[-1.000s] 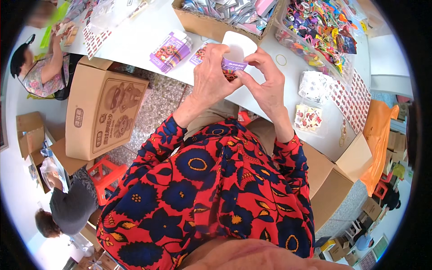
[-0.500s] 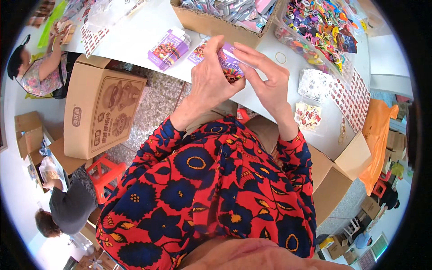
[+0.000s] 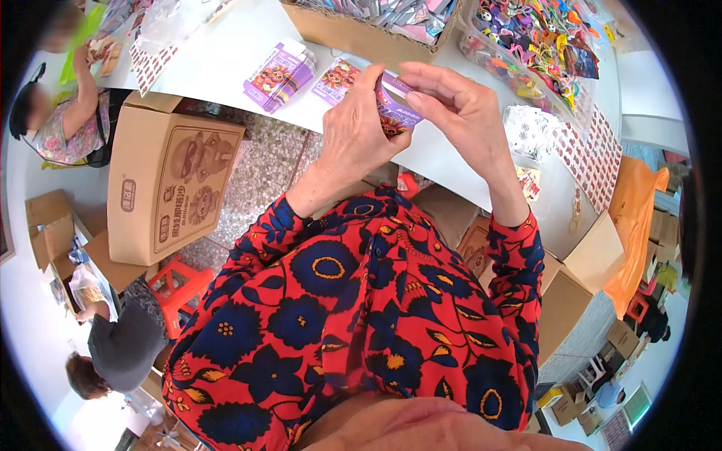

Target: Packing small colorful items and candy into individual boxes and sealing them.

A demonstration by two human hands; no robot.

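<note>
My left hand (image 3: 359, 124) is closed around a small purple carton (image 3: 400, 111) with a colourful cartoon print, held above the table's near edge. The carton's upper end looks uncovered. At that end is my right hand (image 3: 462, 105), its fingers bent and apart, the thumb at the carton's edge; nothing shows between them. Just left of my left hand lies another purple printed carton (image 3: 335, 81), partly hidden by it. Further left rests a stack of flat purple cartons (image 3: 278, 79).
A cardboard box of silvery packets (image 3: 368, 31) and a clear bin of colourful trinkets (image 3: 519, 56) stand at the back. Right are white packets (image 3: 530, 134) and a sticker sheet (image 3: 596, 158). Large cartons (image 3: 177, 184) flank me; people (image 3: 68, 120) work at left.
My right hand has moved slightly right, its fingers spreading from the carton's top. The carton's upper end now shows a gap. My left hand keeps its hold.
</note>
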